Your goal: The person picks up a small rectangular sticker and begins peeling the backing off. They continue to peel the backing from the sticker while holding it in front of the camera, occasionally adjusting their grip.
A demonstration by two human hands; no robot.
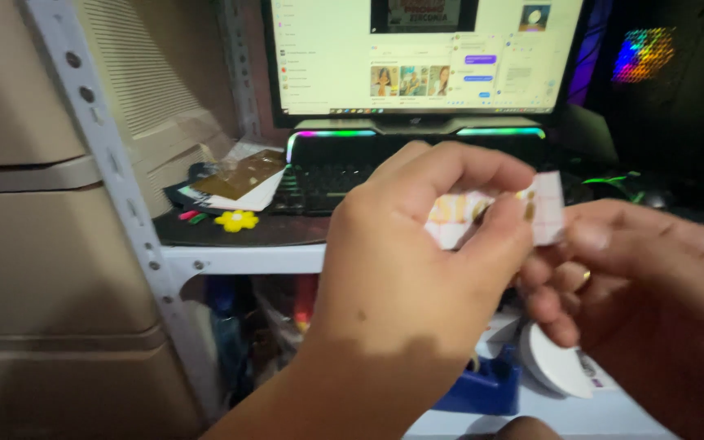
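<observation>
Paper packet (495, 213), small, white and faintly patterned in pink and yellow, sits raised between both hands in front of the keyboard, well above the bench. The left hand (421, 244) pinches it from the near side, thumb and curled fingers closed on its left and middle part, so that grip is shut tight on the paper. The right hand (653, 285) meets it from the other side, fingertips closed on the packet's right edge, with a gold ring (586, 277) on one finger; its grip is likewise shut on the packet. Behind the hands a black keyboard (327, 171) with a rainbow-lit top edge lies on the dark bench (238, 232), and a lit monitor (425, 53) stands above it. Left of the keyboard lies a loose stack of cards and papers (234, 183), with a small yellow flower-shaped piece (236, 220) just in front. A pale metal shelf post (107, 163) with holes runs down the left, beside cardboard boxes (34, 244). Below the hands are a blue tape dispenser (482, 383) and a white round object (556, 363), close together on a lower white surface.
</observation>
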